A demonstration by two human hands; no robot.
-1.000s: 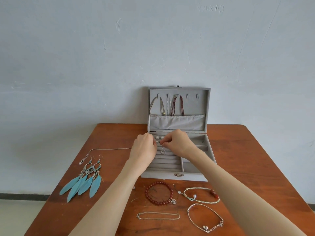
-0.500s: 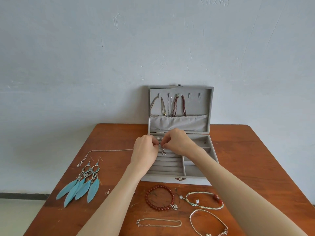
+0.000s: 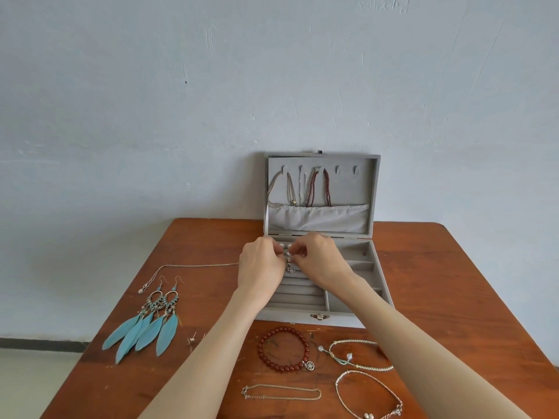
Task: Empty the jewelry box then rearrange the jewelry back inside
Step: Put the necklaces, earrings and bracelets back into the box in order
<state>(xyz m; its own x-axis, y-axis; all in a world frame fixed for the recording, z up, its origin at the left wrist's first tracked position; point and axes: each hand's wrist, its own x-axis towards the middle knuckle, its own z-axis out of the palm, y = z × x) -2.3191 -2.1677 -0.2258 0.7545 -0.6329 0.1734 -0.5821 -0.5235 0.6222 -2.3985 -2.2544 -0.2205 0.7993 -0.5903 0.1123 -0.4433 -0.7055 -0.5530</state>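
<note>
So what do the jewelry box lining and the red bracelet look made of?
Jewelry box lining: grey, matte and napped, likely velvet or flocked fabric. Red beaded bracelet: round glossy dark-red beads, possibly agate or glass, with a small silvery metal charm.

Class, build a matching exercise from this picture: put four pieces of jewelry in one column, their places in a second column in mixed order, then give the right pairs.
Things
1. feather earrings
2. red bead bracelet
3. dark red bead necklace
4. small silver earring

Places
A. hanging on a hook inside the open lid
B. pinched between both hands over the box's ring rolls
C. on the table, left of the box
D. on the table, just in front of the box's clasp

Pairs: 1-C, 2-D, 3-A, 4-B
</note>
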